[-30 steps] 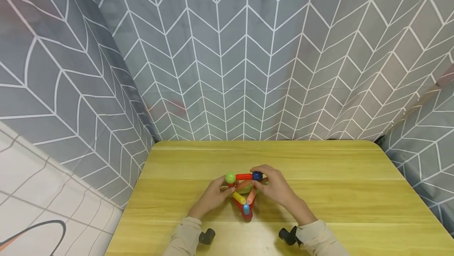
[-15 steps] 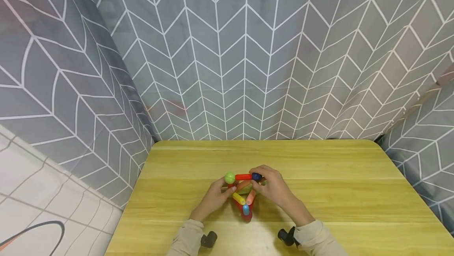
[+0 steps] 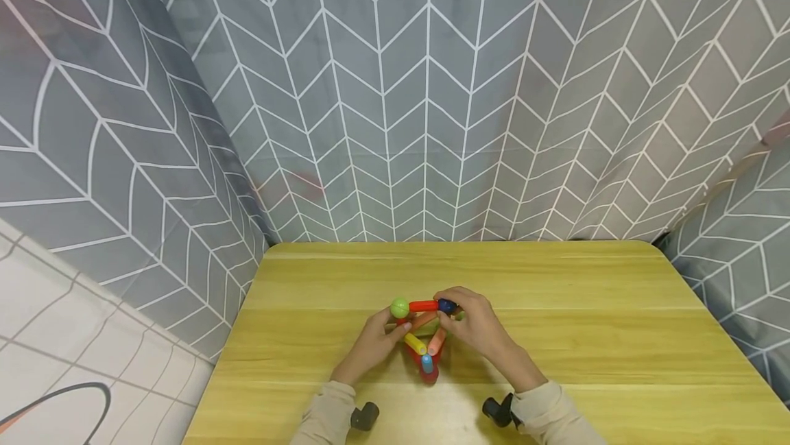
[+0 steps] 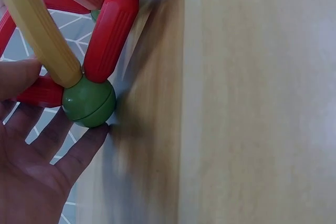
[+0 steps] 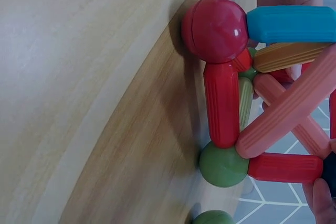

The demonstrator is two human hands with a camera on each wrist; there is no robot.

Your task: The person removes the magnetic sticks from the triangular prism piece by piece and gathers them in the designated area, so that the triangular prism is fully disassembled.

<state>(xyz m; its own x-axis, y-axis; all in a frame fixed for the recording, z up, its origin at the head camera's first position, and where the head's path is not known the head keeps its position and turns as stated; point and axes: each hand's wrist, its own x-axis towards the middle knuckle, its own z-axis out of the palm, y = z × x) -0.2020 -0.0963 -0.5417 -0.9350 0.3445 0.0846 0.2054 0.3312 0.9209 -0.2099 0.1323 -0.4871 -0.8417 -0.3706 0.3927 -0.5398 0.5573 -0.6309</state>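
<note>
A frame built of magnetic sticks and balls point(image 3: 415, 344) stands on the table between both hands. My left hand point(image 3: 372, 340) pinches a red magnetic stick point(image 4: 44, 92) at the frame's left side. Beside that grip, its fingertips reach a green ball point(image 4: 89, 102); a yellow stick point(image 4: 44, 32) slants up from there. On the far right side, my right hand point(image 3: 478, 321) holds a dark blue ball point(image 3: 446, 306) between thumb and fingers. A red stick point(image 3: 423, 306) spans from this ball to a lime ball point(image 3: 400, 308). Toward the front are a crimson ball point(image 5: 218, 30) and a blue stick point(image 5: 291, 23).
The wooden table point(image 3: 555, 280) extends around the frame. Grey patterned curtains point(image 3: 426, 123) hang behind it and along both sides. Black wrist-worn pieces point(image 3: 365, 416) sit by the sleeves. Another green ball point(image 5: 212, 217) shows at the right wrist view's bottom edge.
My left forearm has shifted slightly to the right over the last second. Both hands keep their holds, and the frame looks the same.
</note>
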